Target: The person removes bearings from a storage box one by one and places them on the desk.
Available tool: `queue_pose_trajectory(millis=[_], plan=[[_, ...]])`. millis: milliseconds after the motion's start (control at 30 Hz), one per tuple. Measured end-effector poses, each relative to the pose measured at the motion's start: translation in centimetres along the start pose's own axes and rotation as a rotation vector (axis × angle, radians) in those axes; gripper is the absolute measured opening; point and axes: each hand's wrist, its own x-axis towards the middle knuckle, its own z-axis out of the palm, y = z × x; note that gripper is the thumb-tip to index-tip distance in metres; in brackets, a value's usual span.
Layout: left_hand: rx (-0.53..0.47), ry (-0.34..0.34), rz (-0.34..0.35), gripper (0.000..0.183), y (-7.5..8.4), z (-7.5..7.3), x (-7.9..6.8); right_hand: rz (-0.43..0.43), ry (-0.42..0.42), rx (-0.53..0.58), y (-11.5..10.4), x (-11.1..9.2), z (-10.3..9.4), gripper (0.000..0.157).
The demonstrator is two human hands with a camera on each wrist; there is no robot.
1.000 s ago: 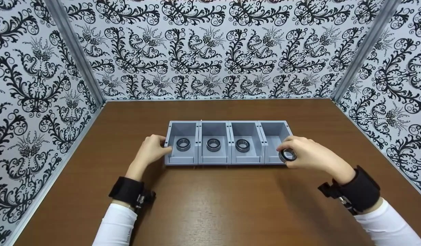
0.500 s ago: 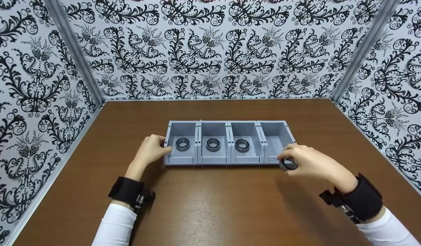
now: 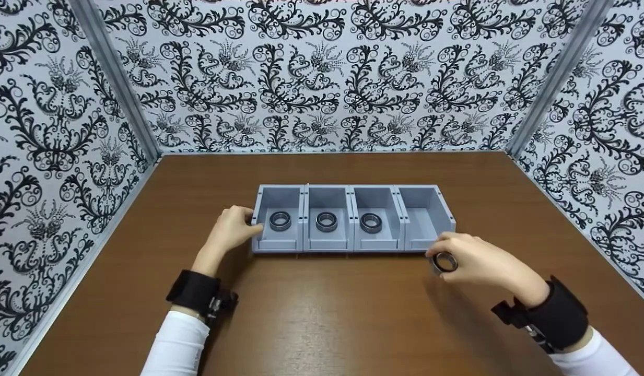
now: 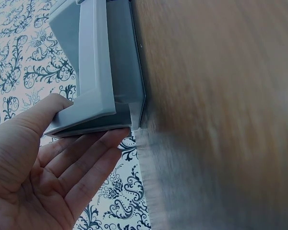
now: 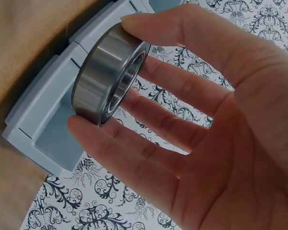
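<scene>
A row of joined grey bins (image 3: 327, 244) stands on the table, and my left hand (image 3: 230, 227) grips its left wall. In the left wrist view, the thumb (image 4: 53, 108) lies over the rim while the fingers stay outside. Single bearings lie flat in the left bin (image 3: 280, 227), the second (image 3: 326, 228) and the third (image 3: 371, 228). My right hand (image 3: 473, 259) pinches another metal ball bearing (image 5: 103, 67) on edge between thumb and fingertips. That bearing is held above the table, just in front of the rightmost bin (image 3: 418, 222), which has no bearing in it.
The brown wooden table (image 3: 311, 308) extends in front of the bins and to both sides. Patterned black-and-white panels (image 3: 322, 78) enclose it at the back and sides, with grey metal posts (image 3: 113, 78) at the corners.
My right hand has drawn the bearing back toward me and slightly right, from over the rightmost bin's front to in front of it. The left hand and the bins have stayed still.
</scene>
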Motion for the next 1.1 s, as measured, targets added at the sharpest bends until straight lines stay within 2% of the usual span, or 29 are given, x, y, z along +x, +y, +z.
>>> queue_pose_trajectory(millis=[467,700,1100], plan=[[0.011,0.011,0.007,0.022,0.1,0.1,0.0,-0.008,-0.030,0.026,0.1,-0.7,1.1,0.030],[0.010,0.004,0.000,0.015,0.1,0.0,0.1,-0.006,-0.036,0.046,0.2,-1.0,1.7,0.031],[-0.018,-0.014,-0.002,0.020,0.1,-0.1,-0.1,-0.005,-0.070,0.092,0.1,-1.2,2.8,0.029]])
